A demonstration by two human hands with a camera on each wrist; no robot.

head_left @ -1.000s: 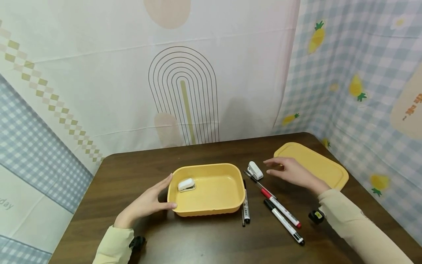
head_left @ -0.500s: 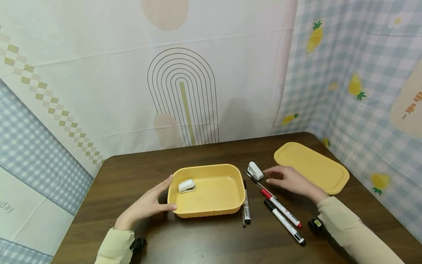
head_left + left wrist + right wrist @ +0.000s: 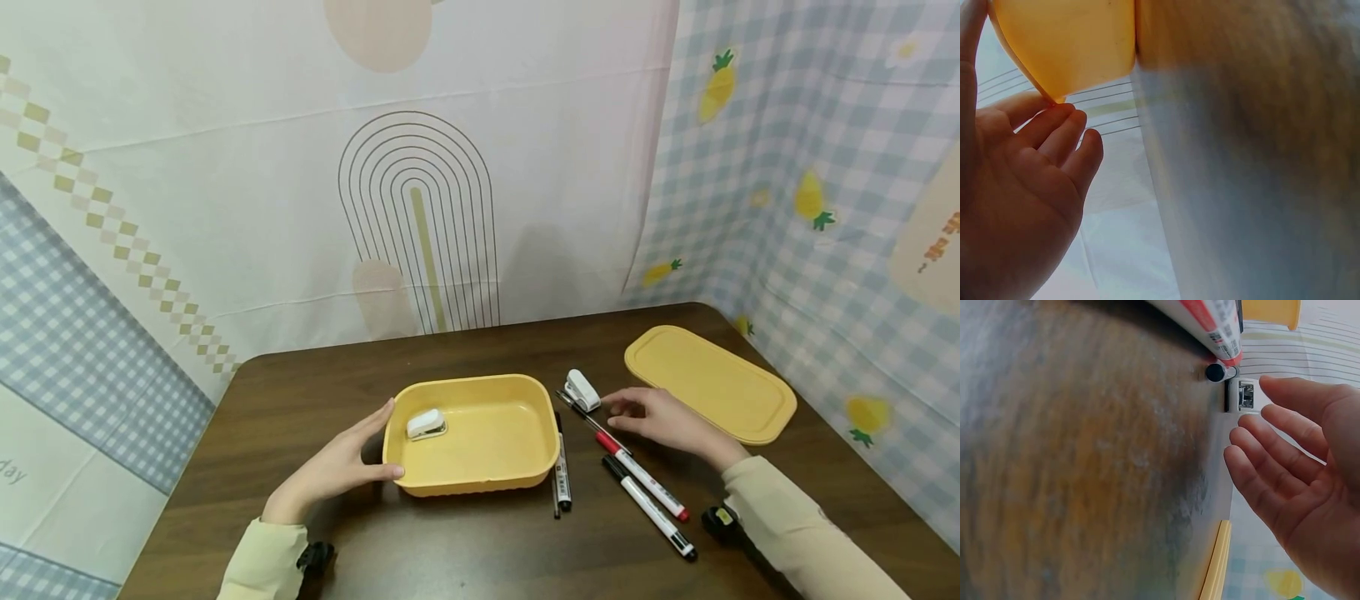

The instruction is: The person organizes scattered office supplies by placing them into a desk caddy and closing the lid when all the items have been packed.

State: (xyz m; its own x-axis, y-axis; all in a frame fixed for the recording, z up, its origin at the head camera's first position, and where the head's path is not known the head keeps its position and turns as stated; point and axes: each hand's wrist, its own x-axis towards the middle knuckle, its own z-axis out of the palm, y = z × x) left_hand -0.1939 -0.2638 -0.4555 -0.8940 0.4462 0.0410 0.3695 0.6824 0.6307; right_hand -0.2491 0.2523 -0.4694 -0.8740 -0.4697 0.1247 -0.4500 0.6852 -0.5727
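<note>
A yellow plastic box (image 3: 480,479) stands on the table with a small white stapler (image 3: 427,423) lying inside at its left end. My left hand (image 3: 337,462) holds the box's left end, thumb at the front corner and fingers at the back corner. In the left wrist view the fingertips (image 3: 1088,140) meet the box wall (image 3: 1072,44). To the right of the box lies a second white stapler (image 3: 581,390). My right hand (image 3: 663,421) is beside it, fingers loosely bent, fingertips right at its side. The right wrist view shows this stapler (image 3: 1247,394) just beyond the thumb, with nothing in the palm.
A red-capped marker (image 3: 641,477) and a black-capped marker (image 3: 648,508) lie right of the box. Another marker (image 3: 562,471) lies along the box's right side, beside a thin pen. A dark slim pen (image 3: 573,402) passes by the stapler. The yellow lid (image 3: 712,383) lies back right.
My right hand has moved slightly left and toward the front, closer to the loose stapler. The left hand and the box have stayed in place.
</note>
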